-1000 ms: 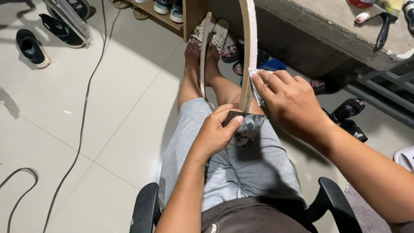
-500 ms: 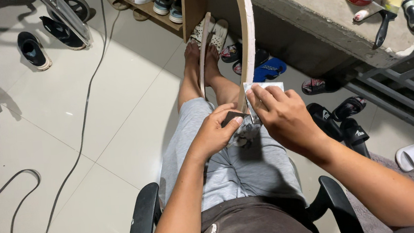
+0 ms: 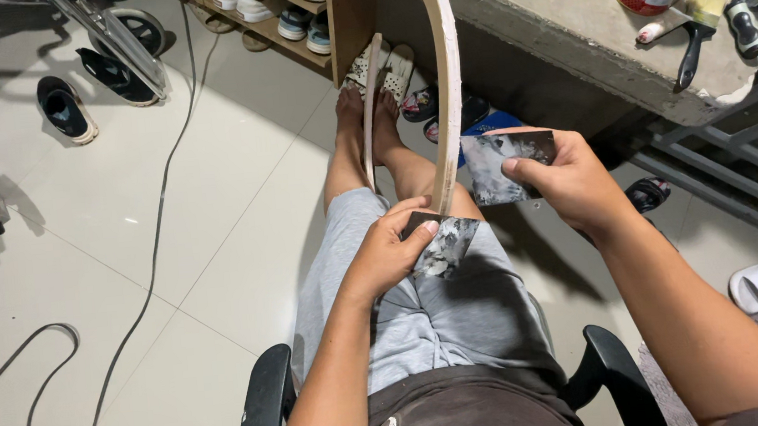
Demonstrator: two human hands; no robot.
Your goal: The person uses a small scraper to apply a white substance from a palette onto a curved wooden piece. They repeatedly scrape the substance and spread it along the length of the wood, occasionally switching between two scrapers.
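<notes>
From the head view, my left hand (image 3: 389,256) had its grip clenched on a worn piece of sandpaper (image 3: 444,246), pressed on my lap against the base of the curved wooden strip (image 3: 447,79). My right hand (image 3: 568,180) pinched a second sandpaper sheet (image 3: 503,164), just right of the strip and apart from it, below the desk (image 3: 562,5).

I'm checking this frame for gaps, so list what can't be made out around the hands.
- Head view: near end of the curved wooden strip is hidden behind the left hand.
- Its top end is cut off by the frame's upper edge.
- Sandpaper piece: the right hand covers one edge.
- Second sandpaper piece: partly under the left fingers.
</notes>
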